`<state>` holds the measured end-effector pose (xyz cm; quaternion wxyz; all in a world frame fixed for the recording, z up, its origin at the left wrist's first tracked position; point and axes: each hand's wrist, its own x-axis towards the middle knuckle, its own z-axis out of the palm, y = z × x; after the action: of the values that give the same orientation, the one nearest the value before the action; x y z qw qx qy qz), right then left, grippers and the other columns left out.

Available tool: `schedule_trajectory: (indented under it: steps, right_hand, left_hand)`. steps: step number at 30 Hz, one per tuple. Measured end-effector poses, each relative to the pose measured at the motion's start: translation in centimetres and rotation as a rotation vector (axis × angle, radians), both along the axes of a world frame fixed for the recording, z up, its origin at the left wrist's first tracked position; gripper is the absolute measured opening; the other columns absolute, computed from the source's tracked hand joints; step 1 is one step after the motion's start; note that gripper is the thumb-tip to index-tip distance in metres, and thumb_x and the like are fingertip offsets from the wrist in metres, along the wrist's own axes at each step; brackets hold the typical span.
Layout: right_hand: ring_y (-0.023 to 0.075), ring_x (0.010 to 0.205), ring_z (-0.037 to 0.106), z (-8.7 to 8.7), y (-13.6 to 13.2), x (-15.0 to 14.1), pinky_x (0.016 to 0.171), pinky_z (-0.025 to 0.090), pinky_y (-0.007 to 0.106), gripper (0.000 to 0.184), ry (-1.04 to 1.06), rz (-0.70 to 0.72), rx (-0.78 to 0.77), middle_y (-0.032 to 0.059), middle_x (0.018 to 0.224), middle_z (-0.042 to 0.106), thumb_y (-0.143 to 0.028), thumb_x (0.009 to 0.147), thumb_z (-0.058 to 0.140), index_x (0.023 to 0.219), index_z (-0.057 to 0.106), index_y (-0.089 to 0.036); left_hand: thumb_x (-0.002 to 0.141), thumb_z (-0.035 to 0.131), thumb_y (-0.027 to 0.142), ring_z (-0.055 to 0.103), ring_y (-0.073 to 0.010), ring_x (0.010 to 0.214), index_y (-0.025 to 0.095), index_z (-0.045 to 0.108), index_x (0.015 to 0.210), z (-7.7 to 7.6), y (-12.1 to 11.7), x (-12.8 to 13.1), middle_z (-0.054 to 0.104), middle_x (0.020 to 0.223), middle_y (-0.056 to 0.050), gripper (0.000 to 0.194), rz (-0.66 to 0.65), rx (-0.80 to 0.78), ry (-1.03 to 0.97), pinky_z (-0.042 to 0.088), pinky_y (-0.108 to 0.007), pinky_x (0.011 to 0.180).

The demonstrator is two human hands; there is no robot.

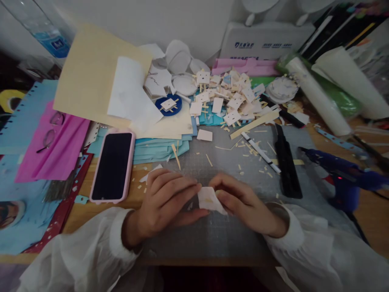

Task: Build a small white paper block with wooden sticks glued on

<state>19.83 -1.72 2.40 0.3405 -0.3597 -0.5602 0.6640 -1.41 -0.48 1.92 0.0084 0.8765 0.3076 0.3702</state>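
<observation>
Over the grey cutting mat (pixel 194 237), a small piece of white paper (pixel 209 199) with a yellowish mark in its middle is held between both hands. My right hand (pixel 243 202) pinches its right edge between thumb and fingers. At its left side, my left hand (pixel 172 200) has the fingertips by the upper corner and the thumb by the lower one. Its fingers are curved round that side. A blank white card (pixel 204 135) lies farther up the mat. Beyond it is a heap of white cards with dots and yellow strips (pixel 234 99).
A phone (pixel 113 166) and blue paper sheets (pixel 161 150) lie left. On the right are a white pen (pixel 260 152), a black cutter (pixel 287 162) and a blue glue gun (pixel 343 174) with a lit red light. Glasses (pixel 48 138) rest on pink paper. Yellow scraps litter the mat.
</observation>
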Motion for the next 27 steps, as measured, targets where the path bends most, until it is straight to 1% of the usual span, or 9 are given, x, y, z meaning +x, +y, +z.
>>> schedule_trajectory:
  steps: [3, 6, 12, 17, 20, 22, 24, 25, 27]
  right_hand:
    - [0.0071, 0.053, 0.037, 0.0, -0.2, -0.2, 0.046, 0.032, 0.019, 0.023, -0.063, -0.020, 0.035, -0.0045, 0.066, 0.043, -0.037, 0.096, 0.045, 0.083, 0.050, -0.019]
    - [0.0079, 0.056, 0.040, -0.2, -0.5, -0.2, 0.048, 0.033, 0.020, 0.024, -0.150, -0.041, 0.115, -0.0037, 0.066, 0.044, -0.036, 0.096, 0.045, 0.080, 0.050, -0.019]
    - [0.0081, 0.056, 0.039, -0.7, -0.9, -0.3, 0.051, 0.032, 0.022, 0.026, -0.293, -0.045, 0.272, -0.0042, 0.063, 0.043, -0.032, 0.098, 0.042, 0.076, 0.048, -0.019]
    - [0.0075, 0.053, 0.037, -0.9, -1.1, -0.8, 0.049, 0.030, 0.022, 0.028, -0.331, -0.074, 0.347, -0.0052, 0.060, 0.041, -0.030, 0.097, 0.043, 0.071, 0.044, -0.020]
    - [0.0072, 0.051, 0.038, -0.8, -1.1, -1.0, 0.048, 0.030, 0.022, 0.029, -0.347, -0.105, 0.385, -0.0054, 0.058, 0.043, -0.030, 0.096, 0.044, 0.069, 0.044, -0.020]
    - [0.0068, 0.049, 0.038, -0.7, -1.0, -1.0, 0.047, 0.029, 0.021, 0.029, -0.353, -0.100, 0.420, -0.0057, 0.057, 0.043, -0.030, 0.096, 0.045, 0.068, 0.045, -0.020]
    - [0.0060, 0.048, 0.038, -0.7, -1.0, -0.9, 0.046, 0.028, 0.020, 0.029, -0.354, -0.072, 0.468, -0.0062, 0.055, 0.044, -0.029, 0.095, 0.048, 0.067, 0.046, -0.020]
    - [0.0057, 0.048, 0.038, -0.8, -1.0, -0.9, 0.046, 0.027, 0.020, 0.029, -0.355, -0.056, 0.497, -0.0064, 0.055, 0.044, -0.028, 0.095, 0.049, 0.067, 0.046, -0.020]
    - [0.0056, 0.048, 0.037, -1.0, -0.9, -0.7, 0.046, 0.026, 0.021, 0.029, -0.367, -0.041, 0.557, -0.0066, 0.055, 0.043, -0.028, 0.094, 0.052, 0.066, 0.046, -0.020]
  left_hand:
    - [0.072, 0.079, 0.041, 0.063, -0.0195, 0.085, 0.019, 0.065, 0.104, 0.0, -0.1, 0.0, 0.072, 0.090, -0.004, 0.042, -0.018, 0.013, -0.005, 0.049, -0.036, 0.080]
    - [0.072, 0.079, 0.041, 0.063, -0.0186, 0.084, 0.018, 0.065, 0.104, 0.1, -0.1, 0.1, 0.073, 0.090, -0.003, 0.041, -0.032, 0.020, -0.004, 0.049, -0.035, 0.081]
    - [0.074, 0.078, 0.038, 0.063, -0.0184, 0.084, 0.019, 0.064, 0.106, 0.2, -0.2, 0.2, 0.073, 0.090, -0.004, 0.041, -0.050, 0.014, -0.022, 0.049, -0.034, 0.079]
    - [0.073, 0.079, 0.038, 0.064, -0.0187, 0.084, 0.017, 0.064, 0.103, 0.1, -0.4, 0.4, 0.073, 0.090, -0.004, 0.039, -0.050, 0.005, -0.038, 0.049, -0.035, 0.079]
    - [0.072, 0.079, 0.039, 0.064, -0.0187, 0.084, 0.017, 0.063, 0.103, 0.2, -0.4, 0.4, 0.073, 0.091, -0.005, 0.041, -0.056, -0.019, -0.045, 0.049, -0.035, 0.078]
    - [0.072, 0.078, 0.045, 0.064, -0.0198, 0.084, 0.017, 0.063, 0.103, 0.3, -0.4, 0.4, 0.073, 0.092, -0.006, 0.045, -0.073, -0.065, -0.062, 0.049, -0.037, 0.078]
    - [0.073, 0.073, 0.055, 0.064, -0.0216, 0.086, 0.016, 0.062, 0.104, 0.5, -0.3, 0.4, 0.072, 0.093, -0.008, 0.050, -0.107, -0.167, -0.110, 0.048, -0.039, 0.078]
    - [0.076, 0.069, 0.057, 0.064, -0.0222, 0.087, 0.016, 0.062, 0.103, 0.6, -0.2, 0.4, 0.071, 0.094, -0.009, 0.049, -0.131, -0.248, -0.136, 0.048, -0.039, 0.078]
    - [0.085, 0.062, 0.050, 0.063, -0.0212, 0.086, 0.017, 0.064, 0.098, 0.8, 0.0, 0.5, 0.069, 0.091, -0.009, 0.036, -0.198, -0.441, -0.184, 0.049, -0.039, 0.076]
